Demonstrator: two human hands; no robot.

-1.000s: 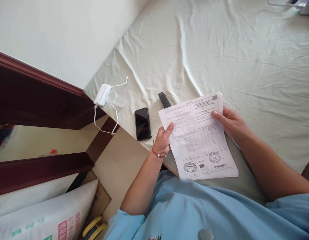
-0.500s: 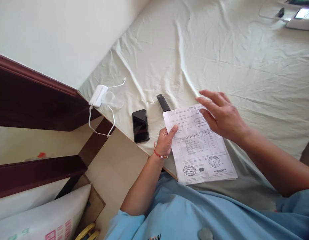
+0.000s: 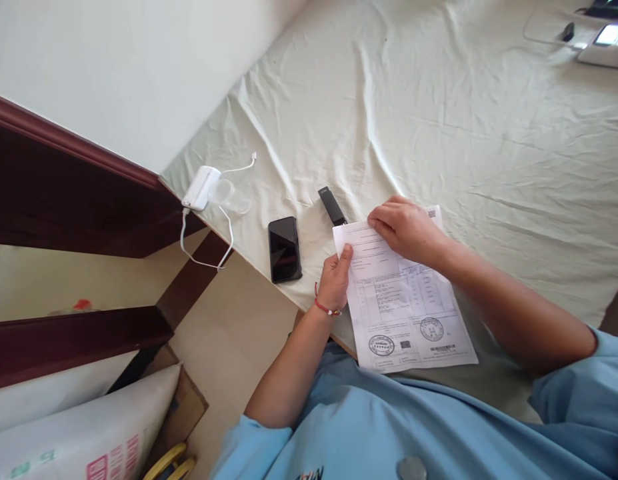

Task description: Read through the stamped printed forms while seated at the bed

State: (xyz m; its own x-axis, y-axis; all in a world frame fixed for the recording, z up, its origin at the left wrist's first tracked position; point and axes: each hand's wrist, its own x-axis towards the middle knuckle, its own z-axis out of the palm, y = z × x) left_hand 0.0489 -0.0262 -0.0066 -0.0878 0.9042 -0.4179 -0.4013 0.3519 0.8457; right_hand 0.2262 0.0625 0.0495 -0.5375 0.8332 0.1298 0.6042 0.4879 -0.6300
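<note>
Printed papers (image 3: 403, 307) with round stamps lie at the table's front edge, close to my body. My left hand (image 3: 335, 280) grips their left edge, thumb on top and fingers underneath. At the top edge, my right hand (image 3: 406, 227) has its fingers pressed together at the paper, fingertips pointing left; whether they pinch it is hard to see. A black stapler-like object (image 3: 331, 205) rests just beyond the papers' top left corner. To the left of my left hand lies a black phone (image 3: 284, 250), screen up.
A white adapter (image 3: 201, 188) with a cable and a clear plastic container (image 3: 231, 197) sit at the table's left edge. White devices (image 3: 606, 50) are at the far right. Below left are dark red wooden rails (image 3: 79, 340) and a white sack (image 3: 89, 427).
My right hand has moved left and down onto the papers' top edge, its fingers coming together. My left hand keeps its hold on the left edge.
</note>
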